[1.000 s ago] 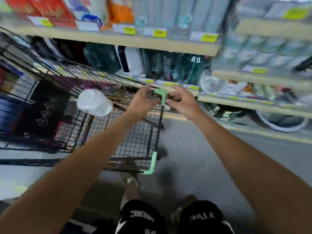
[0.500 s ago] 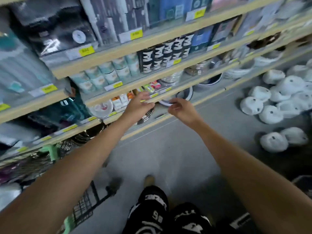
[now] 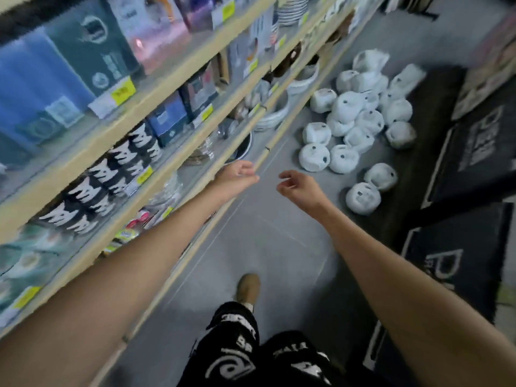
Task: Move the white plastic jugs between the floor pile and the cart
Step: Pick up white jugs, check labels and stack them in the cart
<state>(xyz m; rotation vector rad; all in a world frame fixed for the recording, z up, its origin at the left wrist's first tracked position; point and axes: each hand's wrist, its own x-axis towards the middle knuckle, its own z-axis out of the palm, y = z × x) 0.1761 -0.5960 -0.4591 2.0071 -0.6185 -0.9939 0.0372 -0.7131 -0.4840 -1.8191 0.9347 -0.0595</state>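
Facing the white jugs (image 3: 347, 106) piled on the floor (image 3: 265, 241), left grip (image 3: 237, 177) and right grip (image 3: 298, 188) hung empty, loose-fingered; grasping one seemed next.

A: The jugs (image 3: 343, 159) beyond the right fingers (image 3: 285, 174)?
B: White plastic — matt.
A: And by the left fingers (image 3: 245, 166)?
B: Shelf edge (image 3: 279, 129), pale wood, smooth. Floor (image 3: 265, 233) below is grey, slightly glossy; mats (image 3: 474, 152) past the jugs — black napped cloth.

White jugs (image 3: 349, 107) partly hide each other, price tags (image 3: 122, 90) blur unreadably, the right edge crops black mats (image 3: 474, 152).
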